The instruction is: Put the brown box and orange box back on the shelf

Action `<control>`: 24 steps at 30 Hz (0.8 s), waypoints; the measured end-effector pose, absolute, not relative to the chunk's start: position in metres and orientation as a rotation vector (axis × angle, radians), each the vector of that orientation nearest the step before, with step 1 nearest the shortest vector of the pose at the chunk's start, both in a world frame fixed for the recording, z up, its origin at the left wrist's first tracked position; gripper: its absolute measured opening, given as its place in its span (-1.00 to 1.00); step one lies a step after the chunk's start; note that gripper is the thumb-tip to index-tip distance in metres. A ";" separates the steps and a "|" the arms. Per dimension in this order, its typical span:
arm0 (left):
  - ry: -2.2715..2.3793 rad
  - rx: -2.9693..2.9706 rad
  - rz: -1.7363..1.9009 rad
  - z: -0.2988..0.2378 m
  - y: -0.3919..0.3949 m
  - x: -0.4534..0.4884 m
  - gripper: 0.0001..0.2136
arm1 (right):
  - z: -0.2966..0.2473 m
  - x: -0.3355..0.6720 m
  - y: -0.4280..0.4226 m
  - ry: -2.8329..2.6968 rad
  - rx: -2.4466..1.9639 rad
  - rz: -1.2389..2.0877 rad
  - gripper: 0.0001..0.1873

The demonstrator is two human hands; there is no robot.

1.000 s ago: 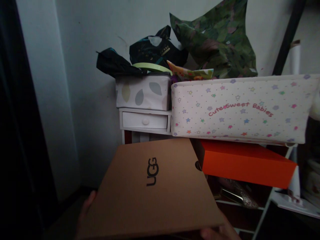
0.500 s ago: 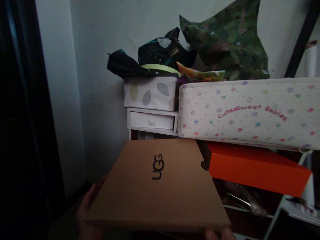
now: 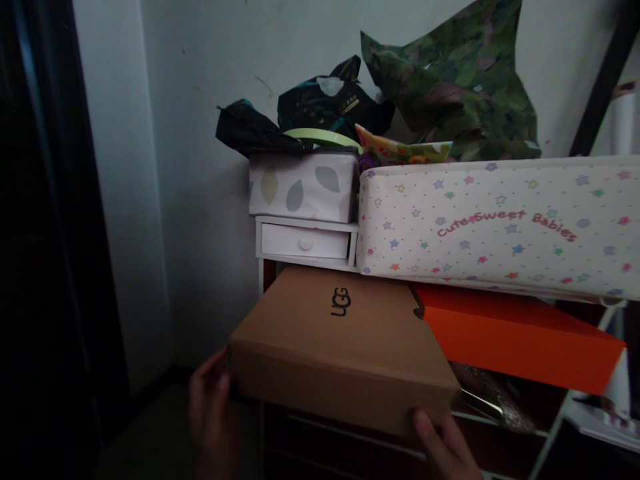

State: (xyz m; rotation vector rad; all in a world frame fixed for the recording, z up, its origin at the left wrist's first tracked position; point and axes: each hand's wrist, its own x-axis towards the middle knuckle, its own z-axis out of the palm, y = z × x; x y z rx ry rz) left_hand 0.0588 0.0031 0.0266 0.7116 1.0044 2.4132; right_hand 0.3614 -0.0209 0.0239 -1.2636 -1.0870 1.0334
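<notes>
A brown cardboard UGG shoebox (image 3: pixel 340 350) is held between the person's two hands, its long axis running across their front and dipping slightly to the right. The left hand (image 3: pixel 213 420) grasps the left end, fingers curled against it; the right hand (image 3: pixel 443 447) grips the lower right corner, fingertips pressed onto the front face. Neither hand is clearly nearer, since the box spans them about evenly. Its far edge sits just below a small white drawer unit (image 3: pixel 305 240) and a star-printed fabric bin (image 3: pixel 500 227), with an orange box (image 3: pixel 520 340) just beside it on the right.
</notes>
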 end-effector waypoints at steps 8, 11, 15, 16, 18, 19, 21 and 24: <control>1.860 1.738 2.223 0.014 0.012 0.109 -0.41 | 0.049 0.341 0.013 -1.044 -0.829 1.099 -0.23; 1.845 1.773 2.012 0.012 0.021 0.112 -0.45 | 0.052 0.335 0.023 -0.964 -0.792 1.038 -0.30; 1.774 1.797 1.884 0.008 0.032 0.112 -0.43 | 0.038 0.346 0.044 -0.999 -0.991 0.750 -0.37; 1.769 1.804 1.869 0.006 0.034 0.113 -0.42 | 0.034 0.350 0.049 -1.008 -1.039 0.661 -0.39; 1.777 1.824 1.850 0.004 0.037 0.116 -0.41 | 0.028 0.358 0.058 -1.024 -1.130 0.486 -0.45; 1.784 1.834 1.844 0.003 0.039 0.117 -0.40 | 0.027 0.360 0.060 -1.033 -1.160 0.431 -0.47; 1.808 1.845 1.831 0.002 0.042 0.120 -0.39 | 0.027 0.362 0.064 -1.032 -1.159 0.436 -0.48; 1.845 1.847 1.811 0.001 0.047 0.122 -0.37 | 0.029 0.362 0.065 -1.015 -1.068 0.581 -0.47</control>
